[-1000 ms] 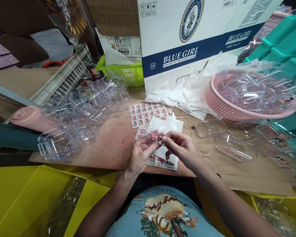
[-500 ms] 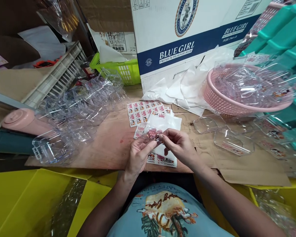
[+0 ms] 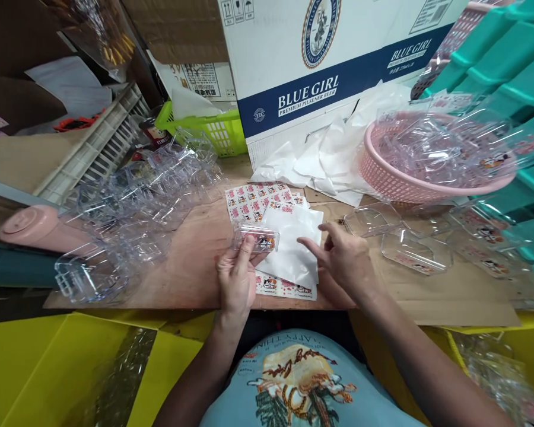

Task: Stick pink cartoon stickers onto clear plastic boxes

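My left hand [image 3: 239, 274] grips a small clear plastic case [image 3: 267, 238] that carries a cat sticker and pink lettering. Its thumb presses on the case's face, partly covering the print. To the right, my right hand [image 3: 345, 255] is raised with thumb and forefinger apart, holding nothing that I can see. Below both hands lie a white backing sheet [image 3: 293, 255] and printed sticker sheets [image 3: 244, 198] with cats and pink lettering. A further sticker sheet [image 3: 305, 290] shows near the table's front edge.
Clear plastic cases [image 3: 155, 184] are heaped at the left beside a pink cup [image 3: 40, 234]. On the right stand a pink basket [image 3: 404, 172] full of clear plastic parts and stacked teal bins [image 3: 498, 65]. Stickered clear pieces [image 3: 416, 255] lie on cardboard. A beer carton [image 3: 267, 77] stands behind.
My right hand has let go of the clear case and moved right, its fingers spreading. The left hand has shifted slightly left and turned the case, so the cat print shows. The view has shifted slightly.
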`<state>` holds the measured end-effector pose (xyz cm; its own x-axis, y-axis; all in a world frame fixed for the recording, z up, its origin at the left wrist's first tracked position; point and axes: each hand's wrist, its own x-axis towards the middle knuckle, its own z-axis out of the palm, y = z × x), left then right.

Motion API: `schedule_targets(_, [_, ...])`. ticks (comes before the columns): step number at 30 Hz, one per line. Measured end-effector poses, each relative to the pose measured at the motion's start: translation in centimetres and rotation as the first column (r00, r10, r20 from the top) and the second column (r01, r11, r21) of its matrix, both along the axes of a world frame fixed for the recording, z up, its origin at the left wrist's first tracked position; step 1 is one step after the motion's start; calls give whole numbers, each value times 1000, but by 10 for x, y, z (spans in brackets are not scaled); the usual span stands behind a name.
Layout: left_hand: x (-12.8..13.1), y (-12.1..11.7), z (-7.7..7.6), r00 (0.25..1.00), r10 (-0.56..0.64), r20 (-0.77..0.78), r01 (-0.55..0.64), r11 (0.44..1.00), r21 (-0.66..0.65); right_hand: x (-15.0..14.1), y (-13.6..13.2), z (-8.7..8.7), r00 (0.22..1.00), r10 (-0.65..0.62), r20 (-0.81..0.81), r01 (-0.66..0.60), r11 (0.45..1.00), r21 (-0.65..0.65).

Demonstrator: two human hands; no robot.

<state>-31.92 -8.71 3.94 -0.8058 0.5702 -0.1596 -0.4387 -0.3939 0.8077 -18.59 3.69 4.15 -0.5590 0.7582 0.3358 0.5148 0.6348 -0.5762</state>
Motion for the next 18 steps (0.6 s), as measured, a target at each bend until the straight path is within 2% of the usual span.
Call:
schedule_targets(2, [-2,1,6,998,-57,27,57,998,10,1,0,3,994,61,-96,-71,992,-108])
schedule_targets(4, [5,6,11,986,-155,63,154,988,26,-2,-10,8,955,180,-237,-232,948,-216])
schedule_targets(6, [18,13,15,973,-221,68,218,975,50,-7,-23,11,904,239,-353,-335,911,-240])
schedule_targets(8, [34,21,20,952,-306,28,304,951,57,-4,-28,11,886,221,-408,-333,915,-228])
schedule_targets(9, [41,23,21,926,-377,-4,376,925,47,3,-26,12,885,191,-424,-309,923,-228])
schedule_targets(11, [51,24,23,836,-542,-86,542,840,-26,30,-10,16,891,88,-445,-207,952,-226])
schedule_targets(13, [52,21,21,761,-622,-185,603,783,-152,72,16,24,892,-86,-443,12,986,-167])
schedule_targets(14, [48,18,19,754,-613,-236,573,789,-221,96,32,27,886,-187,-424,153,982,-112])
schedule_targets(15, [42,17,15,763,-578,-289,510,813,-281,120,49,29,873,-282,-397,297,955,-24])
schedule_targets(16, [34,15,10,776,-533,-337,434,839,-328,142,66,29,872,-349,-343,390,919,57])
schedule_targets(17, [24,15,5,785,-487,-383,358,861,-361,162,83,27,884,-378,-275,419,902,107])
schedule_targets(18, [13,15,-1,778,-456,-432,295,872,-390,179,97,23,911,-365,-191,394,907,147])
